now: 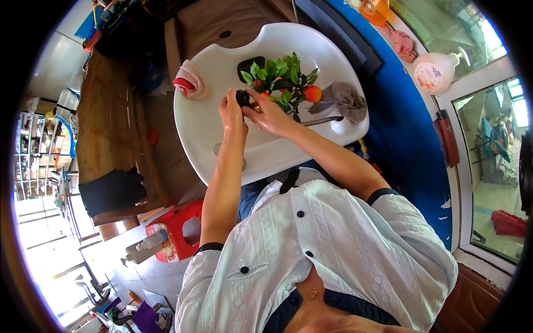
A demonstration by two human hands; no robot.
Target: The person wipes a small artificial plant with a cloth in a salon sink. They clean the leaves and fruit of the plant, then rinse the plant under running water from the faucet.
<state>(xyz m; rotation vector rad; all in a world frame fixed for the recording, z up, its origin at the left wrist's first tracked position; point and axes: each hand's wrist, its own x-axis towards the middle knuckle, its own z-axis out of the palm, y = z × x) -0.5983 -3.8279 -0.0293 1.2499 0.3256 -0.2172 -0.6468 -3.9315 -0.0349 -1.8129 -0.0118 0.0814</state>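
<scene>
A small artificial plant (280,77) with green leaves and orange-red fruits stands in a white hair-washing basin (202,130). My left hand (232,114) wraps around its small dark pot (242,98) from the left. My right hand (266,114) grips the plant's base from the right, fingers among the lower leaves. Both hands touch each other over the middle of the basin.
A rolled pink and red cloth (189,80) lies at the basin's left side, a grey cloth (347,100) and a metal shower hose (322,120) at its right. A white pump bottle (438,72) stands on the blue ledge. A red stool (177,230) sits below left.
</scene>
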